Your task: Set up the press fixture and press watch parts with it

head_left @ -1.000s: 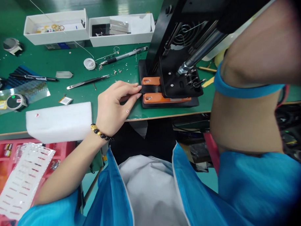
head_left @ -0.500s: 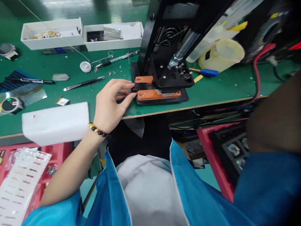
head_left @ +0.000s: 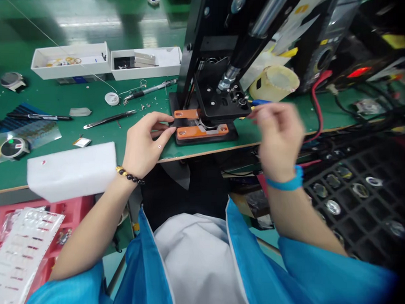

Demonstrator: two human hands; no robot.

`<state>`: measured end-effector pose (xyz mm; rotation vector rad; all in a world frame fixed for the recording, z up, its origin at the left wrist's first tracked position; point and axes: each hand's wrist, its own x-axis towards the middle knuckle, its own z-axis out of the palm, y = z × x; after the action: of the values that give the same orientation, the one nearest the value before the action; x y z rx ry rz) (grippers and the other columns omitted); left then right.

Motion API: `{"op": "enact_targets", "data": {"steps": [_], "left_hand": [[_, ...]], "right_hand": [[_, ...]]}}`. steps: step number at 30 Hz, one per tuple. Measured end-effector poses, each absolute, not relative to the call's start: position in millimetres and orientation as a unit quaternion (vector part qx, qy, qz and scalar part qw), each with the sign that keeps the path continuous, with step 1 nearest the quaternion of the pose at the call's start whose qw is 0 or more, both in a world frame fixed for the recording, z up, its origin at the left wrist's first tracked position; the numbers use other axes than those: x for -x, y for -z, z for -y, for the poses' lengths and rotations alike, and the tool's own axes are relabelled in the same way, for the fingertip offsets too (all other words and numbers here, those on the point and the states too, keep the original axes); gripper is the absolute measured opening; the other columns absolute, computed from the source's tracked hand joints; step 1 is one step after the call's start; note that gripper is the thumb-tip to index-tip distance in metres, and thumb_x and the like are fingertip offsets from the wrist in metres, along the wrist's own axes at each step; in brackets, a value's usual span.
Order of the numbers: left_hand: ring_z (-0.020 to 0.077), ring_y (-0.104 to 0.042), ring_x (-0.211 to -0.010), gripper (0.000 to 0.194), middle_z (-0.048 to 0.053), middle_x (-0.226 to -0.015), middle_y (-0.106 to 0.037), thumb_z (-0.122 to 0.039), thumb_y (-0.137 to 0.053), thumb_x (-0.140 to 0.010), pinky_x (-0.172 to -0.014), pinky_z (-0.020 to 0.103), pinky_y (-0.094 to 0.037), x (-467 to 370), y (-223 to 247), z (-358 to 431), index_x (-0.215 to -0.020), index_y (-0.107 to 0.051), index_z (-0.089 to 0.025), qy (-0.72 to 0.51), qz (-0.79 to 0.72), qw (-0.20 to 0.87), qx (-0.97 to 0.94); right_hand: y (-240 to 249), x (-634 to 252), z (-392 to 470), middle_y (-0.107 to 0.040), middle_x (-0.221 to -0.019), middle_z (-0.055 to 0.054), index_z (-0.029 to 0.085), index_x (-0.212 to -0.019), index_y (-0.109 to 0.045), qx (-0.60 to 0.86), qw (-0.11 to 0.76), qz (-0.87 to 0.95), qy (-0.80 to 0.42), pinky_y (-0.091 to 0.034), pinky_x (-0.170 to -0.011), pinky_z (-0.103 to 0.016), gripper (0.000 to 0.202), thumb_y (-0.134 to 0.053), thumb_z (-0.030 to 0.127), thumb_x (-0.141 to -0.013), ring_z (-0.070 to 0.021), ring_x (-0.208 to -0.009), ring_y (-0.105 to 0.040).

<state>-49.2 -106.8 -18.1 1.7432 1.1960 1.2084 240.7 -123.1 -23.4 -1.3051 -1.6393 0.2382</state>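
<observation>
My left hand (head_left: 145, 143) is at the near left end of a black bench press (head_left: 220, 101), thumb and fingertips closed on the end of its black slide (head_left: 182, 123). Two orange rails (head_left: 203, 132) flank that slide. A round, silver-edged piece (head_left: 208, 124) shows partly beneath the press's upper plate, which hides the rest. To the right of the plate, my right hand (head_left: 280, 139) hangs smeared by motion, fingers pointing toward the press. Behind its fingertips lies a blue-handled tool (head_left: 260, 102); whether they touch it I cannot tell.
Tweezers (head_left: 109, 119), a pen (head_left: 149, 89) and a white foam block (head_left: 72, 170) lie left of the press. Two white boxes (head_left: 70, 68) stand behind. A roll of yellowish tape (head_left: 274, 83) and a red cable (head_left: 317, 107) are at right. Below sits a black compartment tray (head_left: 360, 206) holding round parts.
My right arm has swung in from the right edge, bringing the hand beside the press. The round piece under the plate now shows. My left hand stays at the slide; the view has shifted.
</observation>
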Motion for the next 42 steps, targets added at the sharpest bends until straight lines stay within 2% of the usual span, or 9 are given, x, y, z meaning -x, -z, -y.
{"op": "enact_targets", "data": {"steps": [5, 11, 18, 23, 27, 37, 42], "left_hand": [[0.0182, -0.074, -0.095, 0.019, 0.005, -0.107, -0.077, -0.026, -0.08, -0.087, -0.085, 0.026, -0.062, 49.2, 13.3, 103.1, -0.103, -0.075, -0.017, -0.465, -0.484, 0.344, -0.657], [0.0182, -0.074, -0.094, 0.021, 0.005, -0.103, -0.078, -0.028, -0.084, -0.083, -0.09, 0.028, -0.061, 46.4, 7.4, 100.5, -0.1, -0.077, -0.017, -0.484, -0.477, 0.35, -0.645], [0.0195, -0.075, -0.095, 0.033, 0.007, -0.099, -0.078, -0.037, -0.089, -0.08, -0.091, 0.03, -0.063, 44.4, 10.4, 103.3, -0.101, -0.076, -0.015, -0.507, -0.473, 0.415, -0.589], [0.0181, -0.075, -0.098, 0.034, 0.008, -0.102, -0.077, -0.037, -0.09, -0.08, -0.093, 0.027, -0.061, 44.4, 11.1, 116.2, -0.103, -0.077, -0.015, -0.512, -0.475, 0.432, -0.57], [0.0158, -0.074, -0.092, 0.031, 0.006, -0.098, -0.077, -0.036, -0.09, -0.081, -0.089, 0.025, -0.061, 41.7, 5.8, 128.5, -0.101, -0.078, -0.015, -0.507, -0.482, 0.443, -0.56], [0.0124, -0.07, -0.089, 0.021, 0.003, -0.097, -0.073, -0.028, -0.087, -0.085, -0.081, 0.02, -0.06, 25.5, -17.7, 165.6, -0.098, -0.076, -0.018, -0.514, -0.468, 0.387, -0.606], [0.0132, -0.071, -0.087, 0.017, 0.003, -0.094, -0.071, -0.031, -0.084, -0.088, -0.079, 0.02, -0.061, 17.4, -26.2, 172.6, -0.097, -0.076, -0.018, -0.511, -0.479, 0.345, -0.624]], "right_hand": [[46.7, -209.7, 140.8, -0.07, -0.127, -0.01, 0.021, -0.122, -0.069, 0.532, 0.458, 0.708, -0.071, -0.051, -0.113, -0.048, 0.031, -0.062, 0.043, -0.102, -0.027, -0.126, -0.062], [44.6, -203.5, 138.9, -0.07, -0.125, -0.009, 0.02, -0.123, -0.069, 0.534, 0.505, 0.671, -0.096, -0.054, -0.109, -0.044, 0.032, -0.068, 0.04, -0.098, -0.0252, -0.121, -0.065], [43.4, -192.6, 135.3, -0.067, -0.127, -0.009, 0.019, -0.12, -0.066, 0.515, 0.536, 0.655, -0.133, -0.052, -0.11, -0.044, 0.033, -0.073, 0.037, -0.094, -0.0254, -0.122, -0.064], [44.9, -191.4, 137.7, -0.067, -0.122, -0.01, 0.02, -0.119, -0.068, 0.519, 0.549, 0.641, -0.136, -0.054, -0.107, -0.043, 0.031, -0.074, 0.036, -0.093, -0.0246, -0.118, -0.065], [44.9, -193.0, 141.0, -0.067, -0.121, -0.01, 0.021, -0.119, -0.07, 0.51, 0.552, 0.645, -0.135, -0.055, -0.106, -0.043, 0.029, -0.073, 0.035, -0.094, -0.0242, -0.116, -0.065], [43.4, -198.8, 149.4, -0.07, -0.11, -0.006, 0.021, -0.107, -0.073, 0.473, 0.596, 0.633, -0.143, -0.055, -0.1, -0.04, 0.014, -0.073, 0.025, -0.094, -0.0201, -0.107, -0.067], [40.1, -206.9, 156.7, -0.07, -0.105, -0.007, 0.022, -0.104, -0.075, 0.464, 0.603, 0.627, -0.167, -0.057, -0.094, -0.037, 0.016, -0.075, 0.035, -0.094, -0.0192, -0.102, -0.067]]}}
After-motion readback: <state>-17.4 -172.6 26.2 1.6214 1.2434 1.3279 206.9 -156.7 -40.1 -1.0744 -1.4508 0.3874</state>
